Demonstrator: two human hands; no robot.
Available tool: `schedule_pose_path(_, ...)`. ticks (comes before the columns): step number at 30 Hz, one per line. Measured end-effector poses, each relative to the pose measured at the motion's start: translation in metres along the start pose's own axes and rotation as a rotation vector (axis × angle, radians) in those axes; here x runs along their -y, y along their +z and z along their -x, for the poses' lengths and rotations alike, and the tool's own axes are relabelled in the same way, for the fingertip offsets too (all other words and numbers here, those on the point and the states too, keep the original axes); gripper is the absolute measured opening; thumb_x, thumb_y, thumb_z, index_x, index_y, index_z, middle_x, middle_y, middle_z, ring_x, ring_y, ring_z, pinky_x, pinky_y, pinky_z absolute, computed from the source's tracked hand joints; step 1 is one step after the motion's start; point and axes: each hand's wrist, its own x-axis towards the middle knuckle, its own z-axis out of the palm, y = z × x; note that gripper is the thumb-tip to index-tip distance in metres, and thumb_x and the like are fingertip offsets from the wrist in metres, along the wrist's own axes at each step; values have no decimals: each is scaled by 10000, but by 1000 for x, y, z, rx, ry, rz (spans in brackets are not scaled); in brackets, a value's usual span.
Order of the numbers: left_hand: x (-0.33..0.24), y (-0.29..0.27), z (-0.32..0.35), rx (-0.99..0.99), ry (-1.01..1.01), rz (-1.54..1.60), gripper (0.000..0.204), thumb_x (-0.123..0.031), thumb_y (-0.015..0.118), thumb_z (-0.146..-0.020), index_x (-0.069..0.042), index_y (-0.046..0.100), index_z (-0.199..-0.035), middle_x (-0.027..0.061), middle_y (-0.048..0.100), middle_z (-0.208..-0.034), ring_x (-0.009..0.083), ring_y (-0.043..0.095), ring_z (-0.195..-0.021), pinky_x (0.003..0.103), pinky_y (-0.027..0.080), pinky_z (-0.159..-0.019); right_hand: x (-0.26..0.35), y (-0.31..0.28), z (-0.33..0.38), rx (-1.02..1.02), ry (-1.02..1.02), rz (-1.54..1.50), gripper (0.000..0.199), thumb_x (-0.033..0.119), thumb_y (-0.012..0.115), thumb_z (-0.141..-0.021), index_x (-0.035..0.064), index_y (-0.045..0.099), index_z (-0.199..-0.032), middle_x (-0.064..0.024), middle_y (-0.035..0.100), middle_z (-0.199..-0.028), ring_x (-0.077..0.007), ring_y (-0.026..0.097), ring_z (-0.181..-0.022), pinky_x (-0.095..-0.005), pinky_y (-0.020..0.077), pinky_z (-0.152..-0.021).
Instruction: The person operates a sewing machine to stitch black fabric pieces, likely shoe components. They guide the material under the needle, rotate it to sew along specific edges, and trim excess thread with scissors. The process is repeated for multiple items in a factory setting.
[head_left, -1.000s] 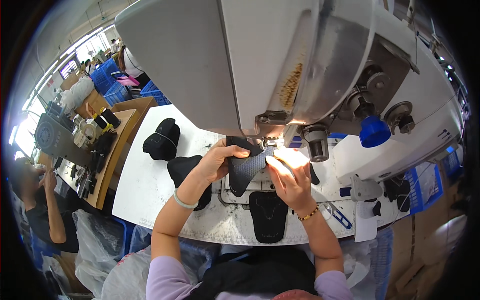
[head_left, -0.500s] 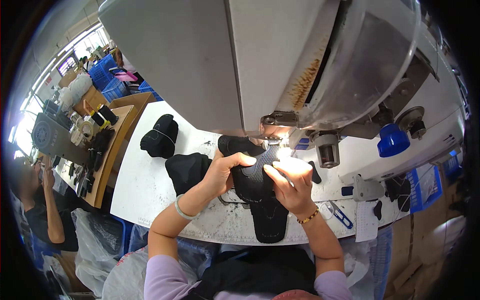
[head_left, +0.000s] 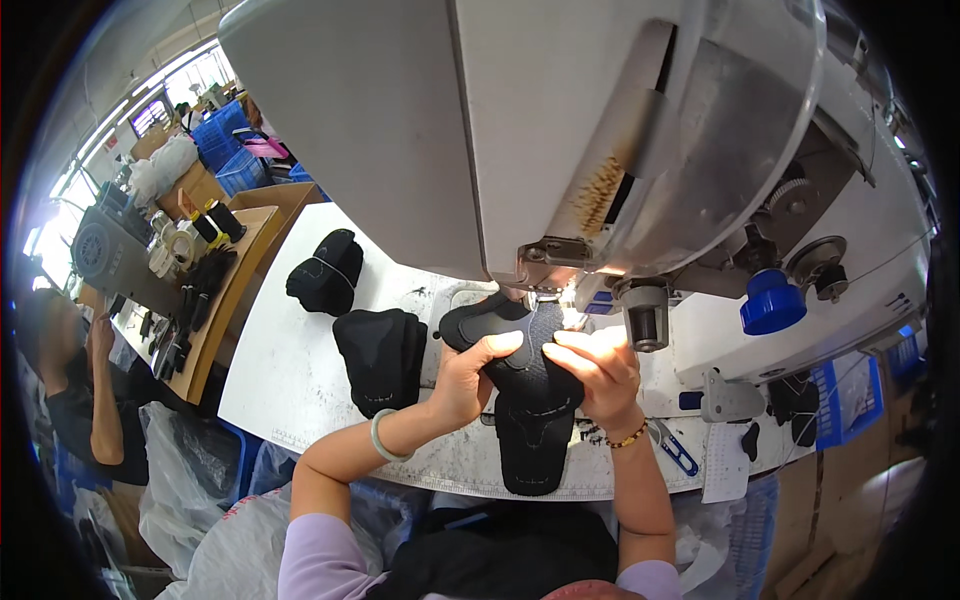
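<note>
Under the needle area [head_left: 545,297] of a large white sewing machine [head_left: 350,120] lies a black fabric shoe upper [head_left: 520,385] with a grey textured patch. My left hand [head_left: 468,382] grips its left edge, thumb on top and fingers underneath. On the other side, my right hand [head_left: 603,375] pinches the right edge, its fingertips lit brightly by the machine lamp. A long black flap [head_left: 535,455] of the piece hangs toward me at the table's front edge. To the left rest a stack of black pieces [head_left: 380,362] and a tied black bundle [head_left: 325,275].
Blue-handled thread snips [head_left: 678,450] and a paper sheet [head_left: 725,465] lie right of my right wrist. A blue crate [head_left: 848,390] stands farther right. Across on the left, another person [head_left: 88,425] sits near a bench with thread cones [head_left: 222,220]. Plastic bags [head_left: 250,545] fill the lower left.
Both hands have shifted slightly toward me, and the shoe upper has turned and slid a little, showing more of its left lobe. My left thumb has moved nearer the patch's middle.
</note>
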Motion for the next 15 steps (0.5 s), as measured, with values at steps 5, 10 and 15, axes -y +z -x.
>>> schedule_pose_path(5, 7, 6, 3, 10, 102, -89, 245, 8, 599, -821, -4, 556, -1063, 56, 623, -956, 128, 608, -873, 257, 489, -796, -10, -6, 1, 33, 148, -234, 225, 76, 696, -702, 97, 705, -926, -57, 667, -987, -213, 631, -835, -302, 515, -739)
schedule_pose_path(10, 8, 15, 6, 22, 206, -270, 228, -27, 618, -842, 13, 566, -1060, 52, 633, -944, 109, 598, -835, 247, 483, -769, -18, -7, 5, 68, 268, -319, 220, 65, 703, -716, 56, 702, -936, -100, 684, -1000, -216, 651, -903, -293, 508, -810)
schedule_pose_path(15, 2, 24, 5, 20, 324, -598, 211, -46, 634, -844, 20, 564, -1031, 45, 635, -905, 95, 592, -794, 235, 477, -720, -20, -6, 6, 30, 384, -417, 266, 6, 741, -635, 38, 694, -895, -110, 682, -966, -252, 648, -905, -317, 483, -821)
